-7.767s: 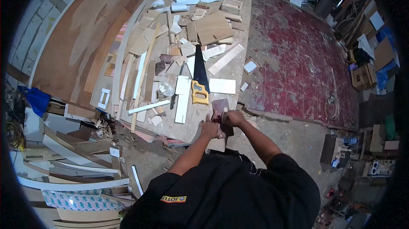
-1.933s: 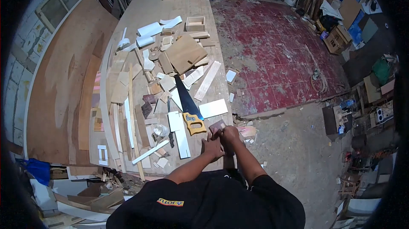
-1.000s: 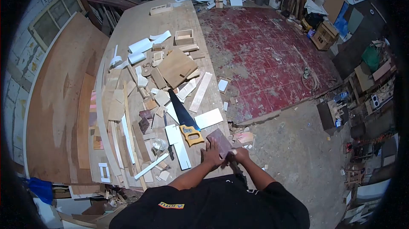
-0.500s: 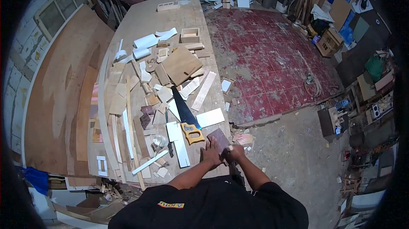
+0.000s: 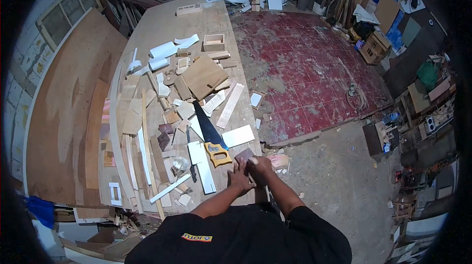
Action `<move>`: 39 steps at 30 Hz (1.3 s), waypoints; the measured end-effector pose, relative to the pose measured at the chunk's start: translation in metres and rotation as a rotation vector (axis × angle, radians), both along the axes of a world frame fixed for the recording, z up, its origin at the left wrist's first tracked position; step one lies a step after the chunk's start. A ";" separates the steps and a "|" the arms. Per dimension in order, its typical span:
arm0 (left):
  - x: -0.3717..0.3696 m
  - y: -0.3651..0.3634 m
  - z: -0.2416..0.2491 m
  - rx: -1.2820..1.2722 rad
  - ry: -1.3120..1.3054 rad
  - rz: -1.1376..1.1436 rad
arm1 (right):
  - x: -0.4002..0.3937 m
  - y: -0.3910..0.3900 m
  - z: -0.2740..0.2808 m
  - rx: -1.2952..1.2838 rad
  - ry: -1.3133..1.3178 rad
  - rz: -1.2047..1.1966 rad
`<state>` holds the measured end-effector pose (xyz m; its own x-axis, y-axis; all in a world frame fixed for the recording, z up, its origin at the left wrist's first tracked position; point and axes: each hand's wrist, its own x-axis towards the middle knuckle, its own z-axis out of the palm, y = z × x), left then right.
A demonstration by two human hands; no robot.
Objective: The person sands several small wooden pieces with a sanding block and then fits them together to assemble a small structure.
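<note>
A dark brown piece [image 5: 244, 155] lies at the near right edge of the wooden table [image 5: 147, 23]. My left hand [image 5: 240, 179] rests on its left side, fingers spread forward. Against its right side, my right hand [image 5: 261, 169] is closed on a small pale-ended object too small to name. A handsaw [image 5: 218, 154] with a yellow handle lies just left of and beyond my hands. White boards [image 5: 238, 136] are beside the saw, one of them [image 5: 205, 175] left of my left hand.
Wood offcuts, a square plywood piece [image 5: 204, 76], an open wooden box [image 5: 214, 42] and curled white sheets [image 5: 163, 50] cover the table. A clear container [image 5: 181, 164] stands left of the white boards. Large panels [image 5: 69, 111] lean at the left; red tiled floor [image 5: 305, 77] lies right.
My right hand has moved forward and left over the brown piece, covering more of it. The whole view has shifted slightly left.
</note>
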<state>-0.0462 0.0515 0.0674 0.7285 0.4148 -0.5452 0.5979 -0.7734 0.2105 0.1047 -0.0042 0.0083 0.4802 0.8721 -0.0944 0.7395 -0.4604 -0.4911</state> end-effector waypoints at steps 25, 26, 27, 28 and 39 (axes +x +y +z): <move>0.001 -0.002 -0.016 -0.031 -0.012 0.073 | -0.012 -0.049 0.033 -0.413 0.031 0.098; 0.003 0.001 -0.011 -0.025 -0.016 0.072 | -0.010 -0.063 0.022 -0.487 0.020 0.103; 0.004 0.002 -0.004 -0.044 0.009 0.075 | -0.009 -0.075 0.015 -0.564 0.010 0.107; 0.003 0.001 -0.002 -0.065 0.034 0.075 | -0.005 -0.082 0.025 -0.563 0.008 0.102; 0.030 0.034 -0.037 -0.280 -0.283 0.139 | 0.010 -0.035 0.119 0.293 0.879 -0.406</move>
